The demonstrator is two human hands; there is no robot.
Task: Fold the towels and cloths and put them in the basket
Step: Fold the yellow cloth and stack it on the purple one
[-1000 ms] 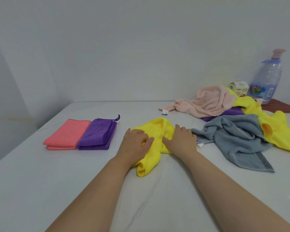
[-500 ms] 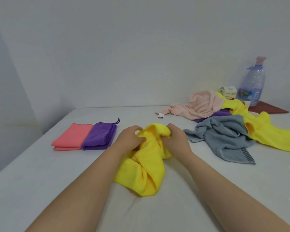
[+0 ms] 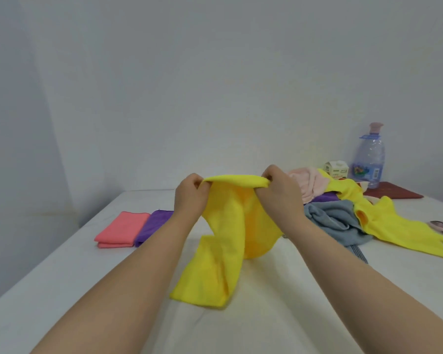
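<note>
Both forearms reach forward, the left hand (image 3: 191, 194) and right hand (image 3: 279, 190) raised above the white table (image 3: 62, 290). The left forearm hides part of the folded purple cloth (image 3: 152, 226). Each hand's curled fingers pinch the top edge of the yellow cloth (image 3: 225, 238), whose lower end trails onto the table at centre.

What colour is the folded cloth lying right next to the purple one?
Coral pink: the folded cloth beside the purple cloth, clearest in the head view.

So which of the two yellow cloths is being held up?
The middle yellow cloth: the left hand and right hand pinch its top edge, so it hangs down. The other yellow cloth lies at the right, untouched.
</note>
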